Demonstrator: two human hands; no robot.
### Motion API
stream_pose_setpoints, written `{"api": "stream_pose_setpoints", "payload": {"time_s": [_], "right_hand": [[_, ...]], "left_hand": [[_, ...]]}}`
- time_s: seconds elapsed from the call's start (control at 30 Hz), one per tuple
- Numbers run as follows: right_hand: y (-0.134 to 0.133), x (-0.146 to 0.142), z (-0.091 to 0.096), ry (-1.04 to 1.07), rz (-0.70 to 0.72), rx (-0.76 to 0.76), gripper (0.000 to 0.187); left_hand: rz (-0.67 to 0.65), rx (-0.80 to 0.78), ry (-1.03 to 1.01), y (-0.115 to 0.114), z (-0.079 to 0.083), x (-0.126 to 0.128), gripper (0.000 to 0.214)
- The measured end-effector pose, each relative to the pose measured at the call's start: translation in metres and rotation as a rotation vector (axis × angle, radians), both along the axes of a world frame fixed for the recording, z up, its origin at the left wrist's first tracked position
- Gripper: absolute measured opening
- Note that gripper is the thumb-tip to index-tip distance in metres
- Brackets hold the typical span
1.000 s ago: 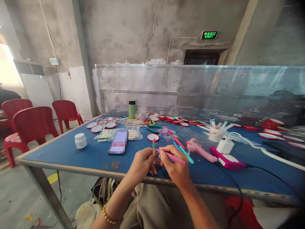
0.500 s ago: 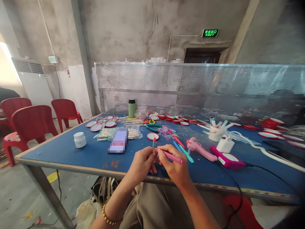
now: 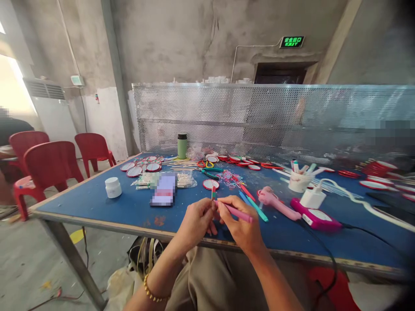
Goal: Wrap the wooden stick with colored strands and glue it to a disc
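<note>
My left hand (image 3: 195, 221) is closed around a thin upright stick (image 3: 213, 193) with red and green bands at its top. My right hand (image 3: 240, 224) grips a pink marker pen (image 3: 238, 212), whose tip touches the stick near my left fingers. Both hands hover over the near edge of the blue table (image 3: 97, 207). Blue and teal pens (image 3: 256, 207) lie just beyond my right hand.
A pink tool (image 3: 275, 203), a pink device with a white charger (image 3: 316, 216), a cup of pens (image 3: 300, 181), red-rimmed discs (image 3: 142, 167), a white jar (image 3: 113, 187), a green flask (image 3: 182, 146) and scissors (image 3: 207, 165) lie about. Red chairs (image 3: 52, 166) stand at left.
The view has shifted slightly, with everything sitting a little further right. My hands keep the same grip, the stick held a touch lower between my fingers.
</note>
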State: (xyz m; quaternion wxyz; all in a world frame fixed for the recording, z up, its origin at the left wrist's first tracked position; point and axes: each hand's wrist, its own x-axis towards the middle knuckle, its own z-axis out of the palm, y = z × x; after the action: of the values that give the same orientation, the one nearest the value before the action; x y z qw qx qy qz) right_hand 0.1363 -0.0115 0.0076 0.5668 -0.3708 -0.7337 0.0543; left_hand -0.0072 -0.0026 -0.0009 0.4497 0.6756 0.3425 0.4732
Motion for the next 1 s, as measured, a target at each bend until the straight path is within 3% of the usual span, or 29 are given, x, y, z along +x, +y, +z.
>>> {"api": "stream_pose_setpoints", "payload": {"time_s": [1.0], "right_hand": [[0.0016,0.0009,-0.0012,-0.001,-0.001,-0.001,0.011]], "left_hand": [[-0.004,-0.024,-0.011,0.0006,0.0007,0.0008,0.026]]}}
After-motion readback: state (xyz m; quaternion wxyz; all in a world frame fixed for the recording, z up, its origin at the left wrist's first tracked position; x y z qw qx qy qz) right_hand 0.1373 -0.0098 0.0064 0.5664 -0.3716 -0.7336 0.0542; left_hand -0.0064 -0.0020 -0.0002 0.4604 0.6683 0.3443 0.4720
